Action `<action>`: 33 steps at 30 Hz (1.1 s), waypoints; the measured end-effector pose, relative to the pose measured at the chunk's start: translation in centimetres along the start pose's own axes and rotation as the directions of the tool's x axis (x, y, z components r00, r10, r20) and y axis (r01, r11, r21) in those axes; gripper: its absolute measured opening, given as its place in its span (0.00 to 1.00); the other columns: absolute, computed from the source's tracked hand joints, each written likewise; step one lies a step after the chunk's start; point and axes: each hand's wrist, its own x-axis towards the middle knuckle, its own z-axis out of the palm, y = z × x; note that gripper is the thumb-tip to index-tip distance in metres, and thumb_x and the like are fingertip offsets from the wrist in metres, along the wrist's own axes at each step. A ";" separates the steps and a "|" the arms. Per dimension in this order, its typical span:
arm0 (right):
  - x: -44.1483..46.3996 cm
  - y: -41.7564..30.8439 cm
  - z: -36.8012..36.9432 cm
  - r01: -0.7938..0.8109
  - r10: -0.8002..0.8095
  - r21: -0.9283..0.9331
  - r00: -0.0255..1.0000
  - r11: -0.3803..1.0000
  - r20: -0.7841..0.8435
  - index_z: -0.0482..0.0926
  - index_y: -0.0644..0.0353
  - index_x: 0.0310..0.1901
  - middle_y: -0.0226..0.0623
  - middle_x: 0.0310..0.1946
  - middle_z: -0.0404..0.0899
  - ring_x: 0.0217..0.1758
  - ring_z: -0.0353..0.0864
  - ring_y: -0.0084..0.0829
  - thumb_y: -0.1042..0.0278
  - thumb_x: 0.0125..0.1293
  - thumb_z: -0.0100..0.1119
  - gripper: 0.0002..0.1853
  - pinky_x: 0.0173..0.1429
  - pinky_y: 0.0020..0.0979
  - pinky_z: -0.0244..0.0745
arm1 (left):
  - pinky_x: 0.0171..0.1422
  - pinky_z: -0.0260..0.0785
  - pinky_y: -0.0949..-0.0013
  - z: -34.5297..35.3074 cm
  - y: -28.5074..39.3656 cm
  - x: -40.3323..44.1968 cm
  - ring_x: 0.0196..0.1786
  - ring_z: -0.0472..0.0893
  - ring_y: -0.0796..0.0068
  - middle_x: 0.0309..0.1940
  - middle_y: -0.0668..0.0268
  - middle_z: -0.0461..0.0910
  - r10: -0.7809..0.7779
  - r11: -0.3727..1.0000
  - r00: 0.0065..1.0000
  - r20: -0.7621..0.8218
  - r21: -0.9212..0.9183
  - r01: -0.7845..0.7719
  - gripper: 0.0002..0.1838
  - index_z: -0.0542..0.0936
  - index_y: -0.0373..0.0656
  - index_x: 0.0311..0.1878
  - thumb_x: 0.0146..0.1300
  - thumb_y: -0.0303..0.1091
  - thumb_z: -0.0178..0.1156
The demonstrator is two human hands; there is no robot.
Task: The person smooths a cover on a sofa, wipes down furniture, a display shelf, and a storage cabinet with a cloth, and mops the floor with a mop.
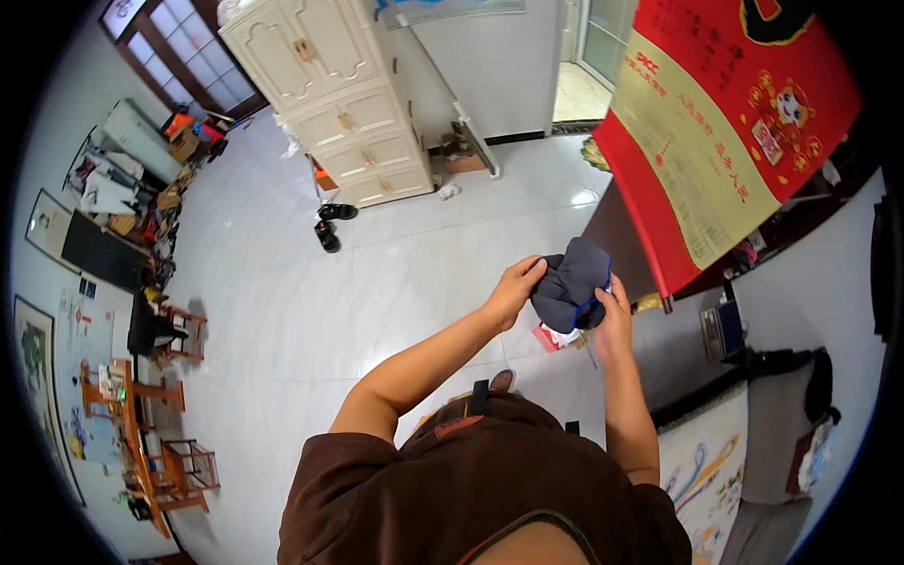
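Grey cloth item [576,268] with blue edging is held up in both hands, over the pale tiled floor [254,311], the broadest thing in view. At the floor's far edge stands a cream cabinet [325,89]. Over the floor's right side hangs a red printed sheet [734,141], its lower end near the right hand. Next in size, the left hand [511,294] has its fingers [535,270] closed on the cloth's left edge, thumb and fingertips pinching with little gap. The right hand [614,325] grips the right edge by the blue trim, thumb on top; its hidden fingertips I cannot make out. Black shoes [330,237] lie before the cabinet. Smallest, a red-and-white item [546,339] shows just below the cloth; its support is unclear.
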 end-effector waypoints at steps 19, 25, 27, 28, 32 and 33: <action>6.5 13.2 27.9 -0.097 0.117 -0.097 0.966 0.991 0.232 0.72 0.62 0.58 0.35 0.51 0.78 0.54 0.77 0.27 0.70 0.63 0.64 0.22 0.61 0.30 0.70 | 0.55 0.69 0.68 -27.0 8.4 -4.9 0.51 0.74 0.73 0.52 0.64 0.74 0.277 0.960 0.807 -0.521 0.172 -0.219 0.24 0.72 0.40 0.60 0.66 0.43 0.63; 8.2 17.8 41.4 -0.037 0.062 -0.075 0.932 0.997 0.356 0.71 0.63 0.59 0.35 0.53 0.77 0.55 0.76 0.26 0.68 0.66 0.62 0.22 0.61 0.28 0.70 | 0.74 0.55 0.63 -36.2 14.2 -7.4 0.75 0.57 0.64 0.74 0.56 0.54 0.496 0.834 0.776 -0.389 0.462 -0.301 0.39 0.51 0.46 0.77 0.69 0.40 0.59; 8.4 19.1 44.9 -0.230 0.191 0.050 0.895 0.972 0.404 0.72 0.63 0.58 0.37 0.52 0.79 0.54 0.78 0.28 0.65 0.69 0.60 0.20 0.61 0.30 0.71 | 0.77 0.50 0.64 -38.1 15.5 -7.6 0.77 0.53 0.65 0.76 0.57 0.51 0.404 0.912 0.866 -0.294 0.207 -0.355 0.42 0.46 0.47 0.79 0.70 0.40 0.58; 8.8 20.0 46.2 -0.333 0.257 0.102 0.859 0.937 0.443 0.73 0.63 0.58 0.37 0.51 0.79 0.53 0.79 0.29 0.63 0.69 0.59 0.20 0.61 0.31 0.72 | 0.77 0.49 0.64 -39.4 15.8 -7.6 0.77 0.53 0.66 0.76 0.58 0.50 0.352 0.936 0.888 -0.295 0.109 -0.335 0.42 0.44 0.47 0.79 0.70 0.40 0.58; 11.6 22.0 51.3 -0.655 0.461 0.184 0.676 0.733 0.575 0.75 0.63 0.57 0.38 0.51 0.82 0.53 0.81 0.32 0.53 0.72 0.53 0.23 0.62 0.34 0.73 | 0.75 0.51 0.66 -43.0 16.7 -8.0 0.73 0.60 0.70 0.73 0.63 0.58 0.252 0.944 0.917 -0.309 -0.130 -0.303 0.40 0.49 0.45 0.77 0.69 0.41 0.59; 12.4 22.6 52.6 -0.676 0.478 0.156 0.646 0.720 0.595 0.75 0.63 0.58 0.37 0.52 0.82 0.54 0.81 0.32 0.51 0.72 0.52 0.24 0.62 0.34 0.73 | 0.74 0.54 0.66 -44.1 16.8 -7.7 0.71 0.63 0.71 0.71 0.64 0.62 0.261 0.936 0.911 -0.318 -0.146 -0.319 0.38 0.52 0.45 0.76 0.69 0.42 0.59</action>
